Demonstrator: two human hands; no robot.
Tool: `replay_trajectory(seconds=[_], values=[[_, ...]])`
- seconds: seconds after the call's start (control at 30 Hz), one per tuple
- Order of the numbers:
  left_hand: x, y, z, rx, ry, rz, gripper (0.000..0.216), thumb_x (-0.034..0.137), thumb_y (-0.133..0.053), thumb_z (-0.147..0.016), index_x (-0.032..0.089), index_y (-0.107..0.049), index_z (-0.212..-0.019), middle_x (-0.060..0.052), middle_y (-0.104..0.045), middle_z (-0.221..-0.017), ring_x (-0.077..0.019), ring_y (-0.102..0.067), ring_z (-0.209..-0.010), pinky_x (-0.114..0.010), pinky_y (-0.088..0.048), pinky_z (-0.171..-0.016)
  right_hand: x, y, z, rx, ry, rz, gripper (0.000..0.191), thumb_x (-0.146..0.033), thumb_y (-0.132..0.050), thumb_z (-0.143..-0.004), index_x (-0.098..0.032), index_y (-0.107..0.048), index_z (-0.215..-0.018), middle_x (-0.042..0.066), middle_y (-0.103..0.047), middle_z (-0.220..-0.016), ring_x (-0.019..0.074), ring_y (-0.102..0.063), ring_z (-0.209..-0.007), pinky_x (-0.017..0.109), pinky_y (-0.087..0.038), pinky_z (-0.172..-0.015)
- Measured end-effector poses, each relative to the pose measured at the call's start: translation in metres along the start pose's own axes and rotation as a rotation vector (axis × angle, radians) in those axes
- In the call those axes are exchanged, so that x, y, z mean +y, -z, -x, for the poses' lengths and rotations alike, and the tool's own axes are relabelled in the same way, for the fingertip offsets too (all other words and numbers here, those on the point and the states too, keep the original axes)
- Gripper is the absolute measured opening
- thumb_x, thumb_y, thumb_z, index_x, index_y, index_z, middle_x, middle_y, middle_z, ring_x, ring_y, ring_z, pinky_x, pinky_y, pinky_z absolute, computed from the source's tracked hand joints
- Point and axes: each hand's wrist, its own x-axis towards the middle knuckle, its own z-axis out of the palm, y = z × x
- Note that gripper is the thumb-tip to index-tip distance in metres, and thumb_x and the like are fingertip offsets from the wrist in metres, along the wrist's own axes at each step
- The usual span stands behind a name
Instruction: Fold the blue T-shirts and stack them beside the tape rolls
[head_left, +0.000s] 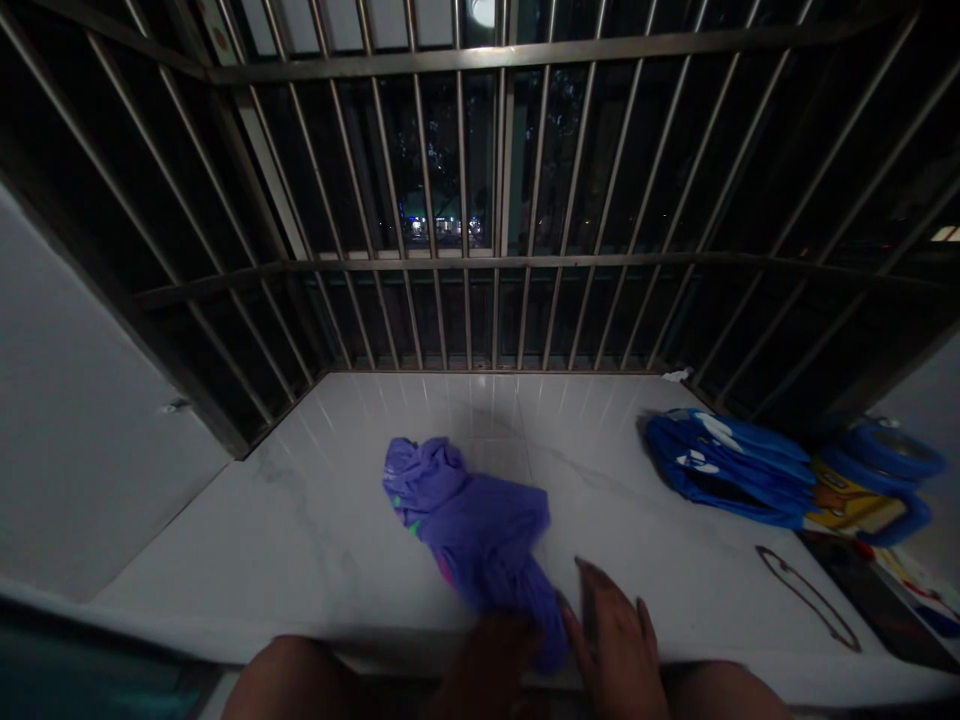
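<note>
A crumpled purple garment with small green and pink marks lies on the white marble-look ledge. Its lower end trails over the ledge's front edge, close to my knees. My left hand is at that lower end, touching or overlapping the cloth; dark and smeared, its fingers do not show clearly. Just right of the trailing cloth is my right hand, its fingers apart and nothing visible in them. Whether its thumb side touches the purple fabric is hard to make out.
On the right lie a blue bundle with white marks, a yellow packet, a round blue object, a thin brown cord loop and a dark flat object. Metal window bars enclose the back and sides.
</note>
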Motion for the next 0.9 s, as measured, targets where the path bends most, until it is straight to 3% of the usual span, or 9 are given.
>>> replay_trajectory(seconds=[0.1, 0.27, 0.4, 0.5, 0.6, 0.67, 0.73, 0.83, 0.9], values=[[0.013, -0.008, 0.013, -0.127, -0.006, 0.139, 0.044, 0.046, -0.072, -0.098, 0.039, -0.075, -0.141, -0.008, -0.080, -0.139, -0.0320, -0.076, -0.123, -0.044, -0.061, -0.111, -0.015, 0.004, -0.018, -0.045, 0.016, -0.076, 0.062, -0.043, -0.054, -0.108, -0.025, -0.050, -0.167, 0.015, -0.056, -0.167, 0.0348, -0.060, -0.149, 0.057, -0.049, -0.122], [0.009, 0.058, 0.025, 0.197, 0.197, 0.256, 0.037, 0.036, -0.050, -0.108, 0.030, -0.076, -0.134, -0.012, -0.081, -0.129, -0.0284, -0.077, -0.118, -0.044, -0.062, -0.107, -0.029, 0.007, -0.042, -0.237, 0.017, -0.085, 0.042, -0.022, -0.058, -0.100, -0.031, -0.082, -0.134, 0.011, -0.066, -0.159, 0.0395, -0.061, -0.146, 0.068, -0.045, -0.123], [-0.028, 0.124, -0.018, 0.418, 0.265, 0.177, 0.041, 0.028, -0.047, -0.106, 0.023, -0.074, -0.136, -0.015, -0.077, -0.137, -0.0310, -0.072, -0.130, -0.051, -0.055, -0.118, -0.037, 0.015, -0.045, -0.331, 0.094, -0.207, 0.040, -0.018, -0.057, -0.102, -0.029, -0.083, -0.129, 0.010, -0.077, -0.142, 0.0320, -0.071, -0.133, 0.055, -0.052, -0.121], [-0.072, 0.164, -0.068, 0.524, 0.323, 0.124, 0.059, 0.028, -0.061, -0.095, 0.015, -0.061, -0.153, -0.022, -0.060, -0.161, -0.0368, -0.052, -0.155, -0.058, -0.039, -0.130, -0.037, 0.022, -0.036, -0.326, 0.208, -0.289, 0.045, -0.011, -0.058, -0.096, -0.029, -0.082, -0.129, 0.008, -0.079, -0.137, 0.0290, -0.072, -0.130, 0.051, -0.052, -0.121], [-0.113, 0.199, -0.103, 0.427, 0.405, 0.209, 0.065, 0.036, -0.082, -0.076, 0.015, -0.072, -0.137, -0.022, -0.071, -0.145, -0.0430, -0.056, -0.149, -0.056, -0.040, -0.127, -0.023, 0.031, -0.032, -0.323, 0.255, -0.306, 0.046, -0.008, -0.055, -0.093, -0.029, -0.081, -0.125, 0.006, -0.084, -0.123, 0.0272, -0.078, -0.118, 0.054, -0.050, -0.124], [-0.133, 0.220, -0.114, 0.366, 0.398, 0.285, 0.043, 0.045, -0.088, -0.070, 0.018, -0.081, -0.103, -0.016, -0.082, -0.108, -0.0412, -0.073, -0.120, -0.050, -0.050, -0.112, -0.003, 0.044, -0.042, -0.304, 0.227, -0.291, 0.041, -0.012, -0.053, -0.098, -0.028, -0.081, -0.123, 0.006, -0.085, -0.116, 0.0271, -0.081, -0.110, 0.053, -0.053, -0.120], [-0.143, 0.240, -0.119, 0.382, 0.378, 0.353, 0.042, 0.060, -0.084, -0.073, 0.020, -0.078, -0.085, -0.010, -0.079, -0.084, -0.0340, -0.076, -0.094, -0.043, -0.057, -0.094, 0.021, 0.065, -0.062, -0.240, 0.175, -0.267, 0.038, -0.018, -0.049, -0.102, -0.026, -0.081, -0.120, 0.008, -0.086, -0.113, 0.0277, -0.082, -0.106, 0.050, -0.060, -0.111], [-0.140, 0.269, -0.117, 0.502, 0.359, 0.455, 0.065, 0.082, -0.064, -0.084, 0.020, -0.076, -0.096, -0.006, -0.078, -0.083, -0.0258, -0.072, -0.082, -0.035, -0.057, -0.079, 0.057, 0.109, -0.101, -0.066, 0.091, -0.207, 0.036, -0.026, -0.048, -0.105, -0.024, -0.081, -0.117, 0.010, -0.084, -0.110, 0.0284, -0.081, -0.102, 0.046, -0.064, -0.097], [-0.126, 0.287, -0.107, 0.659, 0.308, 0.633, 0.068, 0.083, -0.067, -0.086, 0.019, -0.074, -0.107, -0.007, -0.081, -0.095, -0.0239, -0.073, -0.089, -0.034, -0.058, -0.085, 0.074, 0.143, -0.120, 0.067, 0.090, -0.139, 0.034, -0.029, -0.049, -0.105, -0.024, -0.080, -0.119, 0.010, -0.083, -0.109, 0.0283, -0.080, -0.101, 0.045, -0.065, -0.093]])
